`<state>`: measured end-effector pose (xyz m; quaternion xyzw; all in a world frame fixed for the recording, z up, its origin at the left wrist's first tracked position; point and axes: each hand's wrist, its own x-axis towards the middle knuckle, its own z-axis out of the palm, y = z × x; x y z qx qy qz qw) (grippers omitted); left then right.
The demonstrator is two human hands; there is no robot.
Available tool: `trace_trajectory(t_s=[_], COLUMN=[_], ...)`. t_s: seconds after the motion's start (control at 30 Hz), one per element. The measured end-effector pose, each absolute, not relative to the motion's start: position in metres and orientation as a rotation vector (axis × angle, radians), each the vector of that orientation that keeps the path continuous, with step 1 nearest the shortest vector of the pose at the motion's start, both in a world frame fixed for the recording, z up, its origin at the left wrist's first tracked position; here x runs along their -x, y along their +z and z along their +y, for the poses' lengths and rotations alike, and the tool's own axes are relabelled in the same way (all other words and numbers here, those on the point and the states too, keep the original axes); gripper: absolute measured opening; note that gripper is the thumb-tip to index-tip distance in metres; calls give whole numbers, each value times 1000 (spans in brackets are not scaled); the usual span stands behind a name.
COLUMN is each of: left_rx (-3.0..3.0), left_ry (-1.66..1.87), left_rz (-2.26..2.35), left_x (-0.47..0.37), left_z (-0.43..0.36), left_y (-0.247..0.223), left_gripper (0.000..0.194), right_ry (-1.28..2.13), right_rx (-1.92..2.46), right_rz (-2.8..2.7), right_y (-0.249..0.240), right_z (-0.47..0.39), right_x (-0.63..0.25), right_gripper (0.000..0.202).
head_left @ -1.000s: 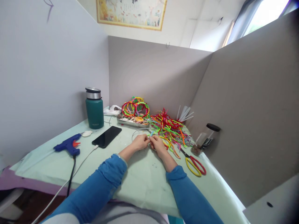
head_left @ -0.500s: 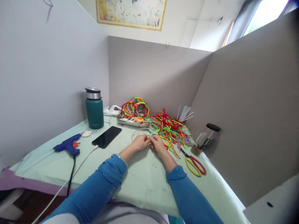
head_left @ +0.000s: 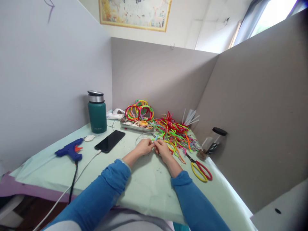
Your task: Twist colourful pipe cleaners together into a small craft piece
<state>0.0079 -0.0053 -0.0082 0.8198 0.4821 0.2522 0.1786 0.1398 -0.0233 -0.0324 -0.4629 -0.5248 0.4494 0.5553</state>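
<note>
Nothing visibly shifts: remotely, I see left hand (head_left: 144, 147) and right hand (head_left: 163, 150) pinching a blue strip (head_left: 156, 138) between fingers (head_left: 157, 144), so close handling seems unfinished.

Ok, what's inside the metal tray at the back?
In the tray, small pale pieces and a round yellow piece show. Coloured hoops hide its back part, so anything there can't be seen.

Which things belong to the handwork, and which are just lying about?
Likely work things:
small light-blue strip at the fingers
tangled multicoloured fuzzy stems
red-and-yellow-handled scissors
blue plastic glue gun

Likely just lying about:
teal cylindrical bottle
black rectangular phone
</note>
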Motion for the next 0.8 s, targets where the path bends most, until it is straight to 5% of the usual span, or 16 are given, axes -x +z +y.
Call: trace_trajectory(t_s=[0.8], left_rx=[-2226], left_ry=[821], left_rz=[1391], left_x=[-9], left_z=[0], left_y=[-15], left_gripper=[19], right_ry=[1061], right_rx=[1073], right_rz=[-1210], right_y=[-36], right_z=[-20], right_x=[-141], right_gripper=[24])
